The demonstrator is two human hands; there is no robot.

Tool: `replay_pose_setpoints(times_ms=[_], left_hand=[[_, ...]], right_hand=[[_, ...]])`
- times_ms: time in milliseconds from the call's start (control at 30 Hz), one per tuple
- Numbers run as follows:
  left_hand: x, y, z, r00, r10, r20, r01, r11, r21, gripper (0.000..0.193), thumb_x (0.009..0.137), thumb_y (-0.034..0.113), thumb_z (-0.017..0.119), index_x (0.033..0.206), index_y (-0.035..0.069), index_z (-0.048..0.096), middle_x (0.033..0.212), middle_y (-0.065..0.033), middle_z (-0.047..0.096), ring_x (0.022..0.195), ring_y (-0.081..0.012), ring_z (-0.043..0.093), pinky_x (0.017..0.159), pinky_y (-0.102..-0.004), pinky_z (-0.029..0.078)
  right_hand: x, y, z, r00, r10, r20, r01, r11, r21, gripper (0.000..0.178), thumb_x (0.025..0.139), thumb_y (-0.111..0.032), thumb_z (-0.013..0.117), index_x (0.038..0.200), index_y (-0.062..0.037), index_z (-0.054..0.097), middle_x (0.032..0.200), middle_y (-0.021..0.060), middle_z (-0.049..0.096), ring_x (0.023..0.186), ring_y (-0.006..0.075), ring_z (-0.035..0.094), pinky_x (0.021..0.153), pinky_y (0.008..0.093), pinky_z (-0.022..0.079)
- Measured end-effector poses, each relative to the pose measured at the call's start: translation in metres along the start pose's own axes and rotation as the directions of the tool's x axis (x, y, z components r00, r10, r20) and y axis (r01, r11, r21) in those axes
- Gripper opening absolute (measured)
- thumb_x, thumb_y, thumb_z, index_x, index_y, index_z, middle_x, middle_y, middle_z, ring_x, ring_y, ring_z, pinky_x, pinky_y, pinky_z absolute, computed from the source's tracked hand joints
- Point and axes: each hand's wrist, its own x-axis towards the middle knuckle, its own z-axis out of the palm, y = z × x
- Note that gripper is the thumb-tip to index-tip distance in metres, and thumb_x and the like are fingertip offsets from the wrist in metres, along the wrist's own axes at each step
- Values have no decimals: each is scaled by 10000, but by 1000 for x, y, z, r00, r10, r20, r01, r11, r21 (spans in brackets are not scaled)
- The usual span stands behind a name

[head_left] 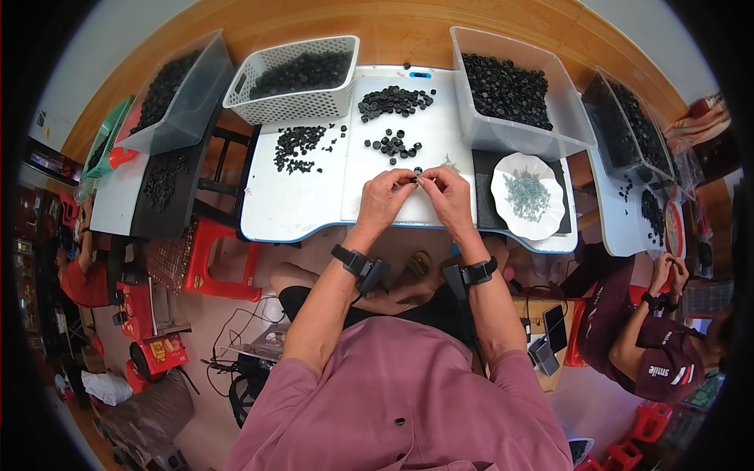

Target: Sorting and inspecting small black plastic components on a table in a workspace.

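Observation:
Above the near part of the white table (314, 212), my left hand (383, 196) and my right hand (446, 196) meet fingertip to fingertip. Between their pinched fingers is a small black cap (417, 170), mostly covered by the fingers. Just beyond them lies a loose group of round black caps (395, 145), with a larger pile of similar caps (393, 102) behind it. To the left is a heap of smaller black pieces (298, 147). Beside my right hand, a few clear slender pieces (450, 163) rest on the table.
A white scalloped plate (503, 221) of clear small pieces stands at the right on a dark mat. At the back are a white perforated basket (302, 110) and a translucent bin (510, 140), both holding black parts. Co-workers sit at side tables; a red stool (206, 275) stands left.

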Motion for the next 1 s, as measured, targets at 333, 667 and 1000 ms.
replay_pose_setpoints(times_ms=[333, 667, 1000], left_hand=[[0, 8, -1, 993, -115, 38, 116, 993, -30, 215, 909, 122, 774, 1098, 26, 736, 942, -101, 787, 870, -177, 763, 761, -293, 575], [2, 9, -6, 984, -169, 60, 178, 964, -196, 209, 908, 118, 781, 1102, 43, 761, 979, -30, 762, 750, -77, 636, 666, -237, 498], [2, 9, -4, 997, -68, 37, 73, 981, -180, 233, 889, 114, 800, 1117, 73, 775, 940, -16, 727, 749, -75, 572, 651, -238, 480]], right_hand=[[-1, 4, 0, 1000, 11, -30, -8, 996, 89, 83, 906, -65, 744, 972, -17, 758, 834, 55, 696, 637, 104, 575, 584, 271, 459], [0, 5, -5, 969, 181, 168, -228, 915, 334, 151, 950, -44, 714, 1078, 25, 752, 926, 38, 752, 710, 49, 610, 598, 221, 488], [5, 10, -10, 967, 147, 206, -230, 854, 467, 165, 926, -13, 733, 1085, 30, 737, 912, 42, 739, 762, 65, 644, 629, 222, 522]])
